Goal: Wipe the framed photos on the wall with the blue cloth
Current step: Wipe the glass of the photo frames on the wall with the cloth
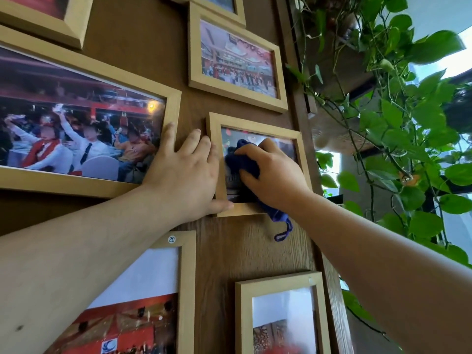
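Observation:
A small light-wood framed photo (255, 123) hangs at the middle of the brown wooden wall. My right hand (275, 175) presses the blue cloth (241, 159) against its glass; the cloth's tail and loop hang below the frame's bottom edge. My left hand (184, 169) lies flat on the wall with fingers spread, its thumb under the frame's lower left corner and its fingers along the left edge. The photo is mostly hidden by the cloth and hand.
Other framed photos surround it: a large one (81, 118) at left, one (237, 57) above, one (281, 315) below, one (143, 290) at lower left with a "20" sticker. A leafy green vine (398, 118) hangs close on the right of the wall's edge.

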`<action>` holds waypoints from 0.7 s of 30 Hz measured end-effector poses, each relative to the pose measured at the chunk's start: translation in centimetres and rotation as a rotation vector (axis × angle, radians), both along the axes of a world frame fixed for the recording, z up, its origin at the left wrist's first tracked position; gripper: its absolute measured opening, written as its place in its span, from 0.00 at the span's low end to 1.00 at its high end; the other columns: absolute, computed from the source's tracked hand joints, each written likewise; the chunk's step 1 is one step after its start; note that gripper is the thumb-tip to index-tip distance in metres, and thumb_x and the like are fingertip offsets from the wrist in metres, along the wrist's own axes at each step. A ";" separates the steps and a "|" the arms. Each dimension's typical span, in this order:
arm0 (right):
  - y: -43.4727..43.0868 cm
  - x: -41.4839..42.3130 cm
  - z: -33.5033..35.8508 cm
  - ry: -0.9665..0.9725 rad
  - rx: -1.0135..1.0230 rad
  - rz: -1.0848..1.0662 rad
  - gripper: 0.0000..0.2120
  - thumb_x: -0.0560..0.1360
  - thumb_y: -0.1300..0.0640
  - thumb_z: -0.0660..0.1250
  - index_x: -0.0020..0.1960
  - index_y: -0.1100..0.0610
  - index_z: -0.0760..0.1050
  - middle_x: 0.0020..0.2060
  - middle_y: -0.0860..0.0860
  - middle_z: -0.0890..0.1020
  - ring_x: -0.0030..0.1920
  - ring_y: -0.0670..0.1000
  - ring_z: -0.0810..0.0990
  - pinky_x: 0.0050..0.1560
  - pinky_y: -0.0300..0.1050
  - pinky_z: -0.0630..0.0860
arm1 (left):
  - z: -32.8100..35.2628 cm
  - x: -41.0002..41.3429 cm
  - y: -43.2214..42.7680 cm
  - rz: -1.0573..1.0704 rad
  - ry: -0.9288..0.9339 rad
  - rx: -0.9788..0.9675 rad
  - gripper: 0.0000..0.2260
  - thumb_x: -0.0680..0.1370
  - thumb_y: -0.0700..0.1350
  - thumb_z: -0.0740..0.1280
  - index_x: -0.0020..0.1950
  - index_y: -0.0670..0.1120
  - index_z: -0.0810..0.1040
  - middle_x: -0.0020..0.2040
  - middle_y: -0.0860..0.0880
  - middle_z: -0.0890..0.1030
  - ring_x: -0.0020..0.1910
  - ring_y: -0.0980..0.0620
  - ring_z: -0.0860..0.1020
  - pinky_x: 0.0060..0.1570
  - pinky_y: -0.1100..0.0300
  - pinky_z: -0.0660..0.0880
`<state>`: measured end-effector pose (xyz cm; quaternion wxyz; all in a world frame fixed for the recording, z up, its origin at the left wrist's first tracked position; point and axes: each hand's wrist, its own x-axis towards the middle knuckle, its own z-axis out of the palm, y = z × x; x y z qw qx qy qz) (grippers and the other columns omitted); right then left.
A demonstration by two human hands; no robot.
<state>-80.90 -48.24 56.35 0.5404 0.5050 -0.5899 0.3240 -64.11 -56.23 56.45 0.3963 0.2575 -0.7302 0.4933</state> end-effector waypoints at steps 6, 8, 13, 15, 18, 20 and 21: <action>2.8 -5.3 -1.0 -0.098 -0.019 -0.235 0.19 0.74 0.46 0.63 0.64 0.44 0.68 0.56 0.53 0.73 0.45 0.58 0.78 0.36 0.47 0.74 | 0.1 0.0 0.1 0.014 -0.006 0.019 0.51 0.67 0.77 0.49 0.76 0.39 0.50 0.77 0.41 0.58 0.77 0.43 0.51 0.71 0.33 0.46; 4.0 -7.0 -1.2 -0.184 -0.004 -0.332 0.19 0.74 0.46 0.63 0.64 0.44 0.68 0.58 0.53 0.73 0.46 0.59 0.78 0.36 0.46 0.72 | 0.0 0.0 0.1 0.018 -0.007 0.024 0.51 0.67 0.77 0.49 0.76 0.39 0.50 0.77 0.41 0.58 0.77 0.43 0.51 0.71 0.34 0.46; 4.4 -5.5 -1.2 -0.129 0.125 -0.291 0.19 0.74 0.47 0.63 0.64 0.45 0.67 0.56 0.53 0.72 0.47 0.57 0.77 0.38 0.48 0.74 | 0.0 -0.1 0.0 0.018 0.004 0.011 0.51 0.68 0.76 0.49 0.76 0.39 0.51 0.77 0.41 0.58 0.76 0.43 0.52 0.71 0.34 0.46; 3.7 -3.0 -1.4 -0.032 0.210 -0.207 0.19 0.75 0.46 0.61 0.65 0.42 0.66 0.54 0.50 0.71 0.45 0.55 0.76 0.38 0.49 0.76 | 0.1 -0.1 0.1 0.018 0.001 0.025 0.51 0.68 0.76 0.50 0.76 0.39 0.51 0.77 0.41 0.58 0.76 0.43 0.51 0.72 0.34 0.46; 2.5 0.1 -1.7 0.106 0.337 -0.113 0.19 0.76 0.46 0.60 0.66 0.42 0.66 0.53 0.49 0.70 0.41 0.51 0.73 0.35 0.42 0.68 | 0.0 -0.3 0.3 0.022 -0.001 0.025 0.50 0.68 0.76 0.50 0.76 0.40 0.51 0.77 0.42 0.59 0.76 0.43 0.52 0.72 0.35 0.46; 2.2 0.7 -1.5 0.118 0.364 -0.077 0.18 0.77 0.48 0.60 0.66 0.43 0.67 0.54 0.50 0.70 0.40 0.51 0.72 0.37 0.43 0.67 | 0.0 -0.3 0.3 0.030 0.002 0.016 0.50 0.68 0.76 0.49 0.76 0.40 0.51 0.77 0.42 0.59 0.76 0.44 0.52 0.72 0.36 0.47; 2.5 0.4 -1.4 0.116 0.367 -0.072 0.18 0.77 0.48 0.60 0.66 0.43 0.67 0.54 0.50 0.70 0.40 0.51 0.72 0.37 0.44 0.68 | 0.1 -0.2 0.4 0.033 -0.001 0.015 0.50 0.68 0.76 0.49 0.77 0.40 0.51 0.77 0.42 0.59 0.76 0.44 0.52 0.72 0.36 0.47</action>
